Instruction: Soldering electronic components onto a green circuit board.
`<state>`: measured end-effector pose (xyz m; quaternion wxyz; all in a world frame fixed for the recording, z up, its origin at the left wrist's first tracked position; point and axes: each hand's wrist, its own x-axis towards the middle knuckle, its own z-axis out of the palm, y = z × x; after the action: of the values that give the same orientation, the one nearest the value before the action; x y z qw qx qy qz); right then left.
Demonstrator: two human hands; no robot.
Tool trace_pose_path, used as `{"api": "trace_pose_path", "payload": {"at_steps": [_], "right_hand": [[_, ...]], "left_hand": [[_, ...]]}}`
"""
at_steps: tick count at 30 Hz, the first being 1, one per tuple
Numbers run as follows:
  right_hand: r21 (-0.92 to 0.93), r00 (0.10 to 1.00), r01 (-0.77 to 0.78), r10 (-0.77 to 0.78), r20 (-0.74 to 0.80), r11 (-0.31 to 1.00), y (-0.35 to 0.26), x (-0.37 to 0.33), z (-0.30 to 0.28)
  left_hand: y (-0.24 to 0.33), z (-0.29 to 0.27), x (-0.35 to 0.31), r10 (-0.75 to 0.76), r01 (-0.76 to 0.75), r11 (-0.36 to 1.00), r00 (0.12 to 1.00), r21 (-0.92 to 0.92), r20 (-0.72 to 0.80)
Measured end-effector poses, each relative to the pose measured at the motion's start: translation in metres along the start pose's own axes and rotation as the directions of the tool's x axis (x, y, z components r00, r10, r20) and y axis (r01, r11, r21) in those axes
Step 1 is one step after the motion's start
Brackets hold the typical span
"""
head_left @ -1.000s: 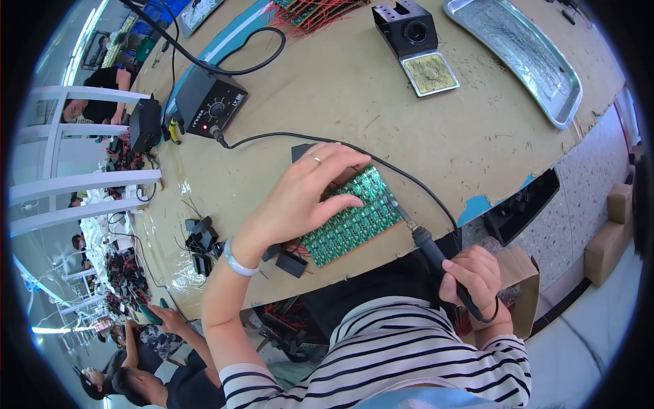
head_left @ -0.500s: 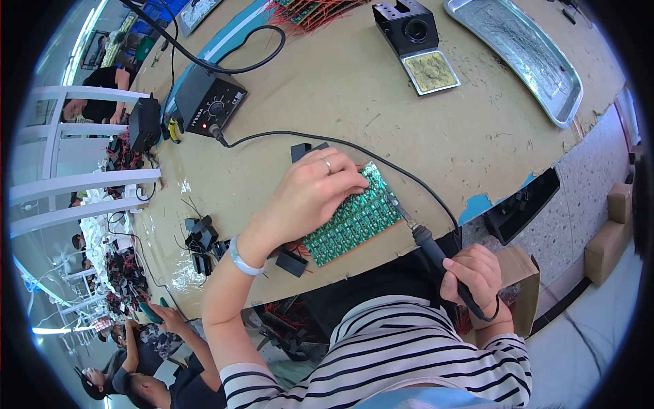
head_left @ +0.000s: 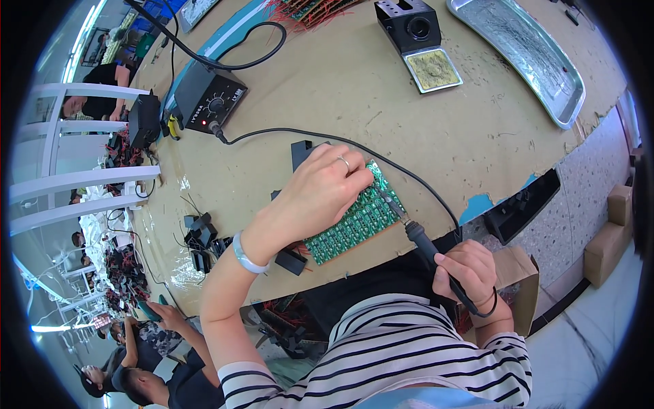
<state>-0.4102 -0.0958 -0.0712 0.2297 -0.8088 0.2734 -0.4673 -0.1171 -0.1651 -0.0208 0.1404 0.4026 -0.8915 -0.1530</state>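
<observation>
A green circuit board panel (head_left: 354,223) lies at the table's near edge, its surface covered in rows of solder joints. Over its upper left part, my left hand (head_left: 330,183) is closed, with the fingertips pinched together at the board; whatever is between them is too small to make out. My right hand (head_left: 469,273) grips a soldering iron (head_left: 424,244) by its black handle. The iron's tip touches or hovers just over the board's right side, close to my left fingertips. Black block-shaped parts (head_left: 291,262) lie beside the board, some partly hidden by my left hand.
A soldering station (head_left: 210,101) with a lit red light feeds a cable across the table. Farther off stand an iron holder with a sponge (head_left: 433,70) and a metal tray (head_left: 524,58). Boards with red wires (head_left: 310,10) are stacked at the back. Co-workers sit at left.
My left hand has shifted slightly right along the board. The soldering iron in my right hand has moved a little up and left, its tip farther over the board.
</observation>
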Motion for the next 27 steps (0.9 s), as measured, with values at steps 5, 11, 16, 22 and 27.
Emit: {"api": "trace_pose_path", "payload": {"at_steps": [5,11,16,22,27], "right_hand": [[-0.034,0.999,0.022,-0.02,0.039,0.999,-0.003,0.001,0.0],[-0.111,0.99,0.131,-0.124,0.064,0.985,-0.004,0.003,0.004],[-0.185,0.966,0.25,-0.231,0.12,0.95,-0.004,-0.004,0.009],[-0.176,0.974,0.217,-0.2,0.108,0.96,-0.006,-0.006,0.001],[-0.144,0.998,0.053,-0.05,0.028,0.988,-0.012,-0.01,-0.018]], "left_hand": [[0.001,0.004,-0.002,0.009,-0.009,0.999,1.0,0.036,0.005],[0.004,0.004,-0.003,-0.007,0.006,0.997,1.0,0.073,0.009],[0.007,0.012,-0.006,0.052,-0.04,0.979,0.997,0.199,-0.053],[0.011,0.016,-0.008,0.065,-0.047,0.965,0.996,0.257,-0.062],[0.011,0.016,-0.008,0.068,-0.051,0.965,0.996,0.258,-0.059]]}}
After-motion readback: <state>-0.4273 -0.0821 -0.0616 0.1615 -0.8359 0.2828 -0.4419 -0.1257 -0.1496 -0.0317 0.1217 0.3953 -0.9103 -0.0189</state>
